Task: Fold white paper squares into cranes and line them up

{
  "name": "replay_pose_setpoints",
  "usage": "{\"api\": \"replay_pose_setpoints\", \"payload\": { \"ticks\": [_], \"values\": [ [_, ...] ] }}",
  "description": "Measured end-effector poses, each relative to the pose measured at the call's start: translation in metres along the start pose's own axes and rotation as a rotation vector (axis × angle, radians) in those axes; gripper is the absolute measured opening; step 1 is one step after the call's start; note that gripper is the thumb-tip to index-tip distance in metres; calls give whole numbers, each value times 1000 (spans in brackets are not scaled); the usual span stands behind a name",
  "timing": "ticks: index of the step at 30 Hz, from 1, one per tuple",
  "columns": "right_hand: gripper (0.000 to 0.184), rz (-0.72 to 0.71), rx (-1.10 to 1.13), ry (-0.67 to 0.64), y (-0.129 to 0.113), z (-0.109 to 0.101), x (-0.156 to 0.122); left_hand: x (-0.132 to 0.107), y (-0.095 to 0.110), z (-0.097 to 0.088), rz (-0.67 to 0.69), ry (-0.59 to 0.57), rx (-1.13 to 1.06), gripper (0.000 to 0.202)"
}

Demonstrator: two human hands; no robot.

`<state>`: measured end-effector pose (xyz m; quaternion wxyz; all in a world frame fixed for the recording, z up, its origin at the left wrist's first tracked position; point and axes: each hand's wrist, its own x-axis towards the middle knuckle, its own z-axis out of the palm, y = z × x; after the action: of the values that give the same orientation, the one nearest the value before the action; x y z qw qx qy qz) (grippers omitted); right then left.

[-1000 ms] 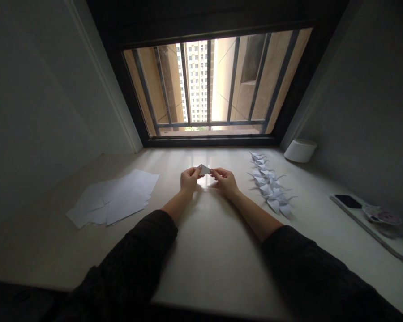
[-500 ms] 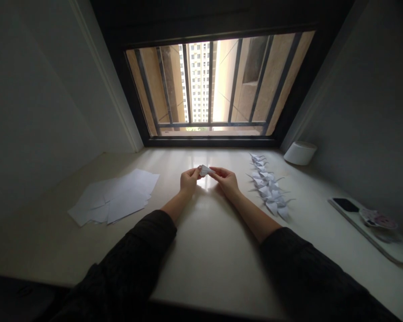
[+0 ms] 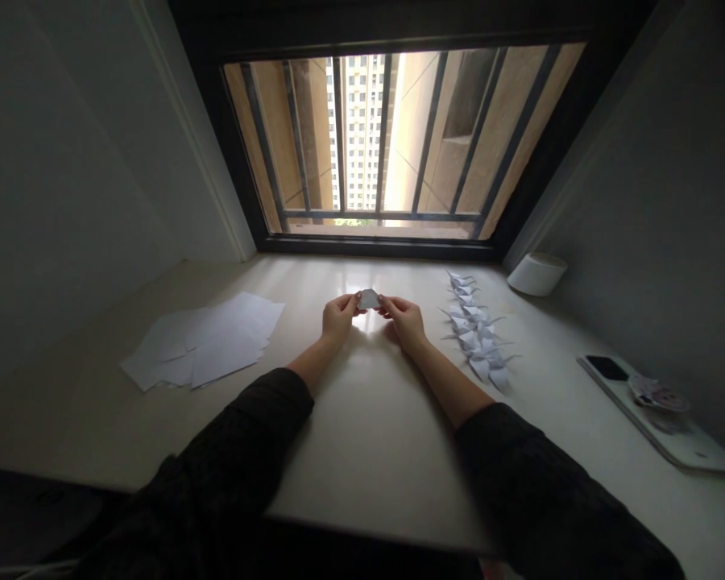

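Left hand [image 3: 340,316] and right hand [image 3: 404,320] both pinching folded white paper [image 3: 369,299] between fingertips; long axis roughly side to side, neither hand nearer; over desk [image 3: 374,451] middle.

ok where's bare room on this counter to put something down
Widest patch: the white counter between the forearms, below the hands. Another strip lies between the paper sheets and left hand. Crowded: origami cranes beside the right hand, phone beyond.

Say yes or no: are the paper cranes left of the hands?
No, the paper cranes lie to the right of the right hand.
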<state>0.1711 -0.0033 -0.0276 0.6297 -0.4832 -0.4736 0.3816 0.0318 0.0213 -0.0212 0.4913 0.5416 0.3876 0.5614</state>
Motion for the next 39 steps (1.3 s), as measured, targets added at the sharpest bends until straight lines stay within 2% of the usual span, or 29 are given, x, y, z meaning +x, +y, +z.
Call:
{"api": "replay_pose_setpoints", "payload": {
  "ticks": [7, 12, 17, 20, 25, 28, 34, 39],
  "values": [
    [42, 3, 31, -16, 2, 0, -1, -1, 0, -1, 59, -35, 93, 38],
    [46, -16, 16, -120, -3, 2, -4, 5, -7, -6, -5, 29, 43, 41],
    [47, -58, 6, -177, -2, 4, -3, 8, -10, -8, 6, 43, -22, 41],
    [45, -152, -105, -154, -3, 4, -6, 7, -7, -6, -7, 61, -81, 41],
    [25, -443, -496, -96, -11, 3, -15, 8, -5, -3, -33, 125, -124, 42],
    [19, -551, -668, -89, -13, 2, -18, 10, -6, -4, -45, 154, -102, 41],
    [18, -518, -729, 9, -11, 0, -19, 8, -2, -5, -67, 78, -100, 43],
    [18, -498, -503, 51, -14, 1, -17, 3, 6, -5, 4, -51, 5, 51]
  ]
}}
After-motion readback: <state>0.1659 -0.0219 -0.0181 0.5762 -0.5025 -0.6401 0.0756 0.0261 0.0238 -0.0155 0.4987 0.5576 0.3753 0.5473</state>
